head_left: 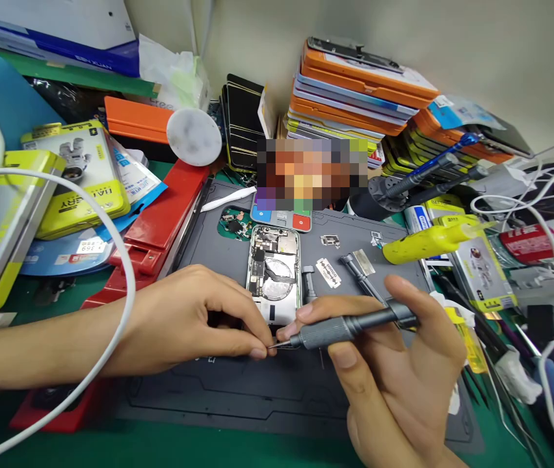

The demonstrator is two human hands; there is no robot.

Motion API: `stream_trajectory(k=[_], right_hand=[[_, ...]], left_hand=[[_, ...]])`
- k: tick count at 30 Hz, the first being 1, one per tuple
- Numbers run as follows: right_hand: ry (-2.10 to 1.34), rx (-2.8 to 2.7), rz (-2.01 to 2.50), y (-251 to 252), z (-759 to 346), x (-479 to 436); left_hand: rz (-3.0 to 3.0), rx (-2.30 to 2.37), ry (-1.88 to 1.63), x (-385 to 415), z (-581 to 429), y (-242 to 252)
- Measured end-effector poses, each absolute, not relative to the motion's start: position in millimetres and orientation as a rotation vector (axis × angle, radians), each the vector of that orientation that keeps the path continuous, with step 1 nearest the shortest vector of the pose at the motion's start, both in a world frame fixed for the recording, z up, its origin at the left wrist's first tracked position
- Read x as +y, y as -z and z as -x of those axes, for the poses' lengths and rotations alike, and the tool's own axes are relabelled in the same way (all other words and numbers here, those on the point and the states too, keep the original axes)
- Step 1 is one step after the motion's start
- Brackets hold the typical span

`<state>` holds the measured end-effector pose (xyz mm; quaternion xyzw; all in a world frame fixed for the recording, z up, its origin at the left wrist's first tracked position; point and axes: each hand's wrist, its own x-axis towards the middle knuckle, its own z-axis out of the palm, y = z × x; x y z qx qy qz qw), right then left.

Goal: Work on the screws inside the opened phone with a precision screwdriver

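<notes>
An opened smartphone (277, 270) lies on the grey mat with its inner parts and a round coil showing. My right hand (398, 364) grips a grey precision screwdriver (328, 331), its thin bit pointing left at the phone's lower edge. Thumb and forefinger of my left hand (218, 318) are pinched together right at the bit's tip, by the phone's bottom. Whatever sits between them is too small or hidden to name. Beside the phone lie another grey screwdriver (362, 276), a razor blade (328, 273) and a small metal plate (330, 241).
A white cable (128, 279) loops across the left foreground over my forearm. Red clamp-like equipment (153, 221) stands left of the mat (199, 396). A yellow bottle (418, 242) and a screwdriver holder (374, 195) are at right. Stacked orange cases (365, 75) line the back; part there is blurred out.
</notes>
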<state>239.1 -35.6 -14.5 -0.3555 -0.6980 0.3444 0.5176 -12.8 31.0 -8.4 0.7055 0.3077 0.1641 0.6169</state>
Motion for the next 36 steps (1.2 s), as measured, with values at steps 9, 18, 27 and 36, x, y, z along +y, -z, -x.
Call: stream_trajectory(k=[9,18,27,36], right_hand=[[-1.090,-1.455,0.826,17,-239,-31],[-1.365,-1.125,0.893,8,-230,-29],[-1.419,-1.094,0.819,10,-228,-29],[-1.492,-1.047,0.777,11,-235,-24]], left_hand=[[-1.590,0.668,-0.444,31,13,6],[-1.566,0.591,-0.529,31,12,6],[-1.611,0.582,-0.536,32,12,7],[-1.528,0.677,-0.509,30,11,5]])
